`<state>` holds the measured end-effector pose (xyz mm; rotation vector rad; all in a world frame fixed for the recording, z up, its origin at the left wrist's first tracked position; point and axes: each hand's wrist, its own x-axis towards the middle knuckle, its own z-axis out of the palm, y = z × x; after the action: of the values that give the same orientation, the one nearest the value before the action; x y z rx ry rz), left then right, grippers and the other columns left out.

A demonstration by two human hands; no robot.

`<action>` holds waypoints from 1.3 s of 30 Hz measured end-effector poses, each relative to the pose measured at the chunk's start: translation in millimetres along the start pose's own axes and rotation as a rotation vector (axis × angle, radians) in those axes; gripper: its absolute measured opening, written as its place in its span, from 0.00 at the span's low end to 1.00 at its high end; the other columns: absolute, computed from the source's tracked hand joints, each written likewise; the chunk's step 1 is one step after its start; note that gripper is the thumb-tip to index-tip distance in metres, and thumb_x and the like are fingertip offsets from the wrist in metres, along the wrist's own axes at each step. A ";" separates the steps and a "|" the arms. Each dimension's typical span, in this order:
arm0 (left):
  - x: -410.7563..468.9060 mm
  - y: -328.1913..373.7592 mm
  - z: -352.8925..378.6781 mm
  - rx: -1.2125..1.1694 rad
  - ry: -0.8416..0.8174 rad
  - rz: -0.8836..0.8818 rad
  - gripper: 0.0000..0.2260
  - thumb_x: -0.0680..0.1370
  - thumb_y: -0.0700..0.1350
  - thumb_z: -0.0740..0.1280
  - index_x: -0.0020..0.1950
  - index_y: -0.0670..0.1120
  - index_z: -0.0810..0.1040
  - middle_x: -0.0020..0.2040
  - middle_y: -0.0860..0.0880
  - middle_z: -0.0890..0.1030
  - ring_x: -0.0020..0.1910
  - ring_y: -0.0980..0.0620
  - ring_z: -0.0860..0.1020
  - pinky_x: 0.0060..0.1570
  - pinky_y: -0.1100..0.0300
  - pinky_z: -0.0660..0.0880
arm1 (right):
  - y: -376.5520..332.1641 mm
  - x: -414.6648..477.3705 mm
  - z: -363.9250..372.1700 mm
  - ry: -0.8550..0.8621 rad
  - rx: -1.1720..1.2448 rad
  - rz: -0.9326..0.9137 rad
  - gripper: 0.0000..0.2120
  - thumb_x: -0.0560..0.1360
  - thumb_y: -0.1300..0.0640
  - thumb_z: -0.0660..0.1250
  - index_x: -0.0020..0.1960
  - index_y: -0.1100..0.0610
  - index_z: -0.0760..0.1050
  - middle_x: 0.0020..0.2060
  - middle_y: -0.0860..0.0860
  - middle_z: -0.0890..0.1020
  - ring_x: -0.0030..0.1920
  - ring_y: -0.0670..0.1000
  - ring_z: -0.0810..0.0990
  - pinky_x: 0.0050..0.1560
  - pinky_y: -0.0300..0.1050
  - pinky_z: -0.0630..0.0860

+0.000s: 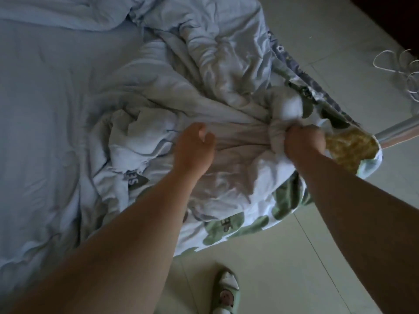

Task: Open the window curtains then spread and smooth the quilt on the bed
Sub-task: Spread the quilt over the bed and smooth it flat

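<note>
Quilt: the pale blue quilt [226, 87] lies crumpled on the right part of the bed [45, 109]; its edge with green prints hangs over the side, down toward the floor [317, 257].
Right hand: the right hand [303, 142] is closed into a fist around a thick bunch of the quilt, near the edge of the bed; folds run tight from this bunch toward the left.
Left hand: the left hand [195, 148] is over the middle of the quilt with fingers loosely curled and thumb apart; it holds nothing, and I cannot tell if it touches the cloth.
Beside the right hand: a yellow patterned cloth [349, 148] and a metal tube [399, 130].
On the floor: a green slipper [225, 288] below, a white cord [399, 64] at the upper right.
</note>
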<state>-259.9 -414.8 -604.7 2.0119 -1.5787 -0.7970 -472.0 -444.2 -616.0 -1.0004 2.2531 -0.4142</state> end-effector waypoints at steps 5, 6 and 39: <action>-10.7 -83.6 -37.2 0.349 0.126 -0.080 0.17 0.74 0.40 0.66 0.62 0.41 0.74 0.59 0.39 0.76 0.59 0.38 0.74 0.58 0.47 0.72 | 9.6 27.9 -18.6 0.438 -0.148 -0.019 0.18 0.80 0.57 0.52 0.67 0.62 0.66 0.65 0.63 0.70 0.65 0.63 0.69 0.64 0.56 0.66; -16.3 -93.6 -41.0 0.420 0.189 -0.057 0.16 0.71 0.39 0.67 0.59 0.40 0.75 0.56 0.37 0.76 0.56 0.36 0.74 0.55 0.45 0.73 | 5.4 20.5 -11.4 0.509 -0.182 -0.138 0.18 0.78 0.58 0.53 0.65 0.63 0.67 0.64 0.64 0.70 0.64 0.64 0.69 0.63 0.57 0.65; -152.7 -185.2 -52.0 0.369 -0.251 0.063 0.22 0.67 0.40 0.69 0.60 0.48 0.73 0.56 0.47 0.76 0.54 0.44 0.75 0.53 0.53 0.73 | 27.6 -138.3 93.5 -0.134 -0.748 -0.967 0.38 0.62 0.42 0.66 0.66 0.59 0.67 0.58 0.60 0.74 0.55 0.62 0.76 0.58 0.56 0.72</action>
<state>-120.1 -222.4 -666.1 2.1632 -2.0490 -0.8057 -354.7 -325.1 -642.2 -2.4109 1.6534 0.1544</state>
